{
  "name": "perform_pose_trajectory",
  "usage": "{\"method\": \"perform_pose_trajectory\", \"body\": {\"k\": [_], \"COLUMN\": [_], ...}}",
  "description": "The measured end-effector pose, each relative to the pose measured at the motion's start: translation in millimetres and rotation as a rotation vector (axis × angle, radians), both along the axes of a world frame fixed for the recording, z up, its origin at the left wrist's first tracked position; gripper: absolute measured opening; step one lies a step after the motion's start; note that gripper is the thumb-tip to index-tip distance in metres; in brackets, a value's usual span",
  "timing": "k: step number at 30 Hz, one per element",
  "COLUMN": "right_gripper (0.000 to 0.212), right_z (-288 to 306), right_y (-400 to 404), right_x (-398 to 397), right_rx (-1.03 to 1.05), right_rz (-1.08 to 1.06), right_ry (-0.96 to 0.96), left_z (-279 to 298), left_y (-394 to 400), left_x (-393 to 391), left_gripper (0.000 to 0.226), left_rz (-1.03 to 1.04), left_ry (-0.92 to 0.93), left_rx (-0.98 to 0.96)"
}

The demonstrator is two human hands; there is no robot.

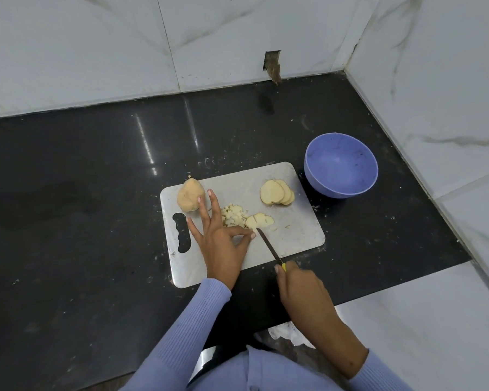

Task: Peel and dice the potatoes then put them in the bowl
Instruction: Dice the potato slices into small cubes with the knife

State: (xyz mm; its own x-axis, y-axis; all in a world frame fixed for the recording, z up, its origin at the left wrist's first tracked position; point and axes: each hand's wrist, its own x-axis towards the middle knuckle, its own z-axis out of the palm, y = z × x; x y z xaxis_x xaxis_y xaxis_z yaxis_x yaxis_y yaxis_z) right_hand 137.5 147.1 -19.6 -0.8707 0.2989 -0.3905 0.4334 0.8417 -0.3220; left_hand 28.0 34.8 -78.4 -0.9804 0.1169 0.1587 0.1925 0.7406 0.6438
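Observation:
A grey cutting board [294,232] lies on the black counter. On it sit a whole potato [189,194] at the left, a fan of potato slices [277,192] at the right, a pile of diced potato [233,215] and a slice [259,220] in the middle. My left hand [220,244] rests on the board with thumb and forefinger pinched together by the slice, other fingers spread. My right hand [299,289] grips a yellow-handled knife [268,246] whose tip touches the slice. A purple bowl [340,165] stands right of the board, with no potato in it.
White marble-look walls enclose the counter at the back and right, meeting in a corner. A hole with a brown stain [273,66] marks the back wall. Small potato scraps lie around the board. A white surface [407,306] borders the counter at the lower right.

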Motion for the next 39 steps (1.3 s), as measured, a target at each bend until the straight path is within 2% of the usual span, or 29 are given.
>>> {"method": "perform_pose_trajectory", "body": {"k": [4, 15, 21, 31, 36, 39], "right_gripper": [0.032, 0.036, 0.034, 0.035, 0.036, 0.033], "right_z": [-5, -14, -17, -21, -17, -10], "right_y": [-2, -4, -4, 5, 10, 20], "right_x": [-19, -36, -38, -9, 3, 4], "right_rx": [-0.032, 0.013, 0.051, 0.109, 0.073, 0.013], "right_rz": [0.024, 0.062, 0.097, 0.093, 0.081, 0.071], "right_ry": [0.066, 0.001, -0.013, -0.084, -0.107, -0.097], "left_z": [-3, -4, 0, 3, 5, 3], "left_y": [-1, 6, 8, 10, 12, 7], "left_x": [5, 3, 0, 1, 0, -1], "left_gripper": [0.011, 0.01, 0.01, 0.01, 0.01, 0.007], "left_rz": [0.052, 0.087, 0.107, 0.094, 0.082, -0.001], "left_ry": [-0.005, -0.037, -0.068, -0.013, -0.007, 0.031], "left_rx": [0.028, 0.022, -0.043, -0.028, -0.066, -0.044]}}
